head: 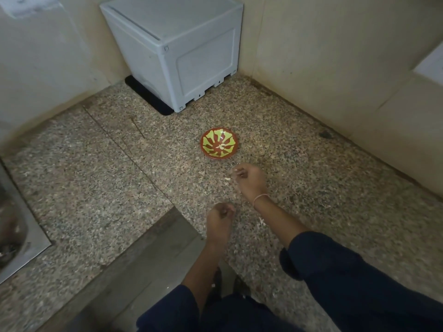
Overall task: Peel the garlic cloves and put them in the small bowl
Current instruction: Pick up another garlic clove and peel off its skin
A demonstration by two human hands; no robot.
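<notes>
We see a small bowl [219,158], reddish-brown with a yellow-green leaf pattern, standing upright on a speckled stone counter [119,164] near the middle of the view. One pale piece [222,146] lies inside it near the centre; it is too small for us to say whether it is a peeled clove. Just on the near side of the bowl hovers the right hand [249,179], its fingers curled inward, with something pale at the fingertips; we cannot tell whether they pinch anything. A thin thread band [260,197] circles that wrist. Nearer to us and slightly to the left, apart from the right hand, the left hand [219,218] is curled into a loose fist, and we cannot tell what, if anything, it holds. A pale scrap [227,179] lies on the counter just beside the right hand. Both forearms come out of dark blue sleeves [347,279]. Farther back, a closed grey plastic box [182,51] sits on a black mat [146,94] in the corner where two plain walls meet. At the far left edge we see part of a metal sink [14,226] set into the counter.
</notes>
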